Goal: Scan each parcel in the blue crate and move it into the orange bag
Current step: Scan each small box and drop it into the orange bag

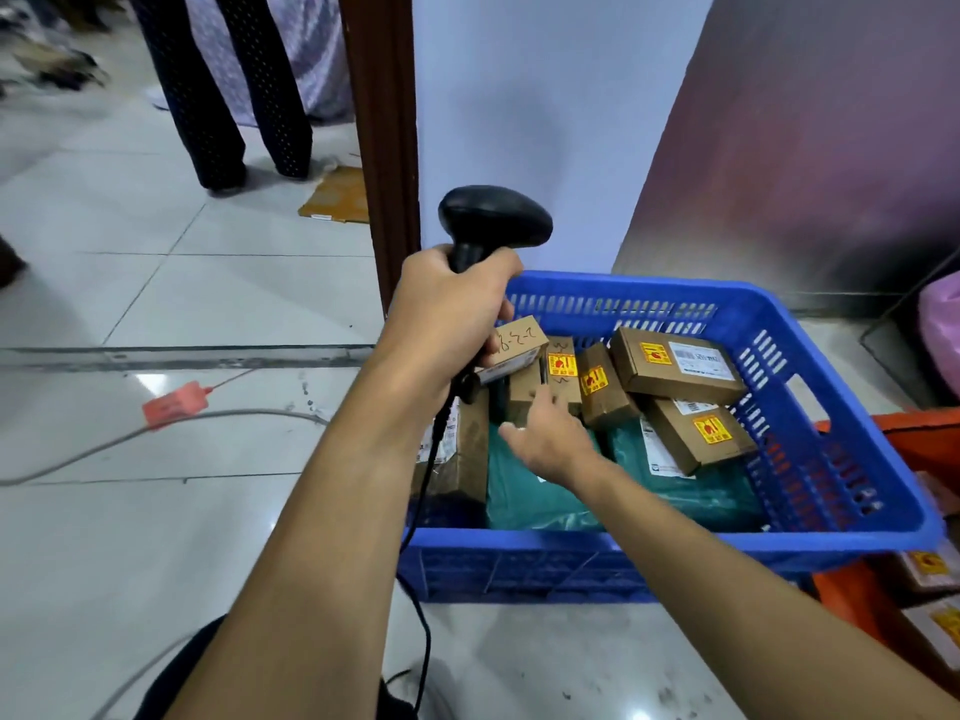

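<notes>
Reaching: right grip [550, 441], fingers [545, 413] spread, empty, at small box [523, 391] just ahead, in blue crate [649, 285];
Scanner [493, 220]: left grip [452, 314] clenches it, above-left of box;
Bag: orange bag [914, 433], right of crate.

A blue slotted plastic crate [852, 449] sits on the tiled floor [208, 304]. It holds small brown cardboard parcels [675, 366] with yellow-and-red stickers, most tilted and leaning on one another, over teal plastic mailer bags [691, 491]. A small hand-marked cardboard box [519, 345] is raised at the crate's far-left corner. The orange bag [919, 439] lies just right of the crate, with stickered parcels inside it.
</notes>
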Demonstrator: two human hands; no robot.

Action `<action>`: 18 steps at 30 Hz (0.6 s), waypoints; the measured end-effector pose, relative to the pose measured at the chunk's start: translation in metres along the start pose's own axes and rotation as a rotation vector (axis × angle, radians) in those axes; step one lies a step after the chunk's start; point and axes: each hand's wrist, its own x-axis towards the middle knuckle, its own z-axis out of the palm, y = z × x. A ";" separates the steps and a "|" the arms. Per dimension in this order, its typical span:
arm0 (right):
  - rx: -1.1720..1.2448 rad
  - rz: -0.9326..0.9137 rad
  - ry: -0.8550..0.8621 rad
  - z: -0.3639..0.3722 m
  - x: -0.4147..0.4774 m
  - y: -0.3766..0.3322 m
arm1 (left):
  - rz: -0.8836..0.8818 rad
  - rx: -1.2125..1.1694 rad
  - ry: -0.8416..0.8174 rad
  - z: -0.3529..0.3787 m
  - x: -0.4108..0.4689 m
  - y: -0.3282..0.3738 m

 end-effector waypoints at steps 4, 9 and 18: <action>0.047 -0.031 0.079 0.001 0.024 -0.019 | -0.026 0.006 0.049 -0.011 0.008 -0.006; 0.719 0.292 -0.009 0.009 0.068 -0.033 | -0.023 0.024 0.056 -0.013 0.017 -0.007; 1.030 0.339 -0.037 0.042 0.096 -0.042 | -0.006 0.056 0.029 -0.011 0.016 -0.008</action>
